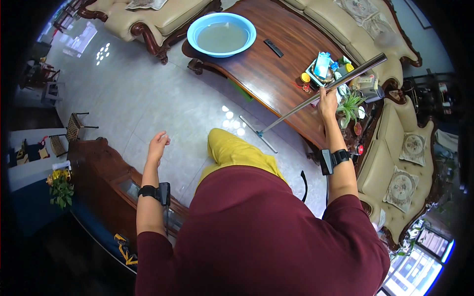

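My right hand [327, 100] grips the long metal pole [345, 79] of a floor squeegee. Its narrow head [257, 133] rests on the pale tiled floor [148, 98] just in front of the dark wooden coffee table [266, 69]. The pole slants up to the right over the table's near edge. My left hand [158, 144] hangs loose in the air with its fingers slightly curled and holds nothing. It hovers above the floor beside a dark wooden cabinet [98, 172]. My knee in yellow trousers [229, 148] is bent forward between the two hands.
A blue basin of cloudy water [222, 34] and a black remote [273, 48] sit on the table. A tray of small items [323, 69] and a potted plant [351, 106] stand at its right end. Cream sofas [163, 17] ring the table.
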Available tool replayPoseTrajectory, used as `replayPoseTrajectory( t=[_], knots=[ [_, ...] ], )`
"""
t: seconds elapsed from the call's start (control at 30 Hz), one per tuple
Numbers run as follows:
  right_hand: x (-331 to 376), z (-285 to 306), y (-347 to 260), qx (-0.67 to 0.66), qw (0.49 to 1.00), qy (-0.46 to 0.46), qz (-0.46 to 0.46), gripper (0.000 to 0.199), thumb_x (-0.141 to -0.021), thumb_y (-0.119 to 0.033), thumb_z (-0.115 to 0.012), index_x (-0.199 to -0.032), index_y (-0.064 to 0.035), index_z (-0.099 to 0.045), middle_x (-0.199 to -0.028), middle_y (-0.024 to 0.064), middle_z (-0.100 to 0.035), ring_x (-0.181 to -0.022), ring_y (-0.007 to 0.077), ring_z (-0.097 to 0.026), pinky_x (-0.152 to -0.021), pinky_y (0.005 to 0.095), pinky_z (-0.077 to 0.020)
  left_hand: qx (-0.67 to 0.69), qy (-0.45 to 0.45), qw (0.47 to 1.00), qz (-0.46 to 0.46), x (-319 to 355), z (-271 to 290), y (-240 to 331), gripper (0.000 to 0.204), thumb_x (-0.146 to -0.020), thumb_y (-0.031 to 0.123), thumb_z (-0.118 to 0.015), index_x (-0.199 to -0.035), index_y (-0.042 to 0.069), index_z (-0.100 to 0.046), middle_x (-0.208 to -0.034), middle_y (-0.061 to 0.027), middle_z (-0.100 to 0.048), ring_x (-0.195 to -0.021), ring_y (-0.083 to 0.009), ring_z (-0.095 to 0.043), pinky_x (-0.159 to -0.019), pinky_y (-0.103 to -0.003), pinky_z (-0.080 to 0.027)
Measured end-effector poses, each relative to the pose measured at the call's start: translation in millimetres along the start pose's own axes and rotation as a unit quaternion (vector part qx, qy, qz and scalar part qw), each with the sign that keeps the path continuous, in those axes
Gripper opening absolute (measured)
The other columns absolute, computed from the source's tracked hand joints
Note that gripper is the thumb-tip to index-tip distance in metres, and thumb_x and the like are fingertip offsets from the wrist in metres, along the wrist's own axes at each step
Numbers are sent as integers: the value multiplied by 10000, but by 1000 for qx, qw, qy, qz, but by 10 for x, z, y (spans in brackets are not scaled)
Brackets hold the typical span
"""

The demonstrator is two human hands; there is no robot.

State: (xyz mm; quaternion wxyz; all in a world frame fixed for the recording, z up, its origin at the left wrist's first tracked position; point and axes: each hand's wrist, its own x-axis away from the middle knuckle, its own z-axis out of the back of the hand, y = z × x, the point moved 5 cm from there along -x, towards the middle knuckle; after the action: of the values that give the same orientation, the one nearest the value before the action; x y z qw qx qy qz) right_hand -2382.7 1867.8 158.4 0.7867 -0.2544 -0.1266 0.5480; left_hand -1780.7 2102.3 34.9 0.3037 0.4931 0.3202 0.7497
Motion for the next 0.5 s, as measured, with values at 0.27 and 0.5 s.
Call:
replayPoseTrajectory(
  t=[0.27, 0.5],
  knots=[
    [-380, -512, 677, -129, 969, 71, -198, 478, -741, -490, -702, -915, -54, -617, -849, 122, -664, -832, 287, -639, -806, 379, -465, -8, -27, 1000, 6, -163, 208, 108, 407, -915, 226, -583, -1257, 10, -529, -944, -107, -657, -853, -153, -601, -825, -279, -453],
    [244, -1235, 1095, -136, 962, 137, -192, 780, -666, -412, -814, -1253, -17, -486, -1028, 149, -624, -933, 289, -610, -880, 388, -461, -56, 4, 997, 59, -775, 756, 178, 400, -917, 226, -589, -1249, 11, -535, -915, -98, -652, -814, -145, -601, -774, -270, -467]
  ],
)
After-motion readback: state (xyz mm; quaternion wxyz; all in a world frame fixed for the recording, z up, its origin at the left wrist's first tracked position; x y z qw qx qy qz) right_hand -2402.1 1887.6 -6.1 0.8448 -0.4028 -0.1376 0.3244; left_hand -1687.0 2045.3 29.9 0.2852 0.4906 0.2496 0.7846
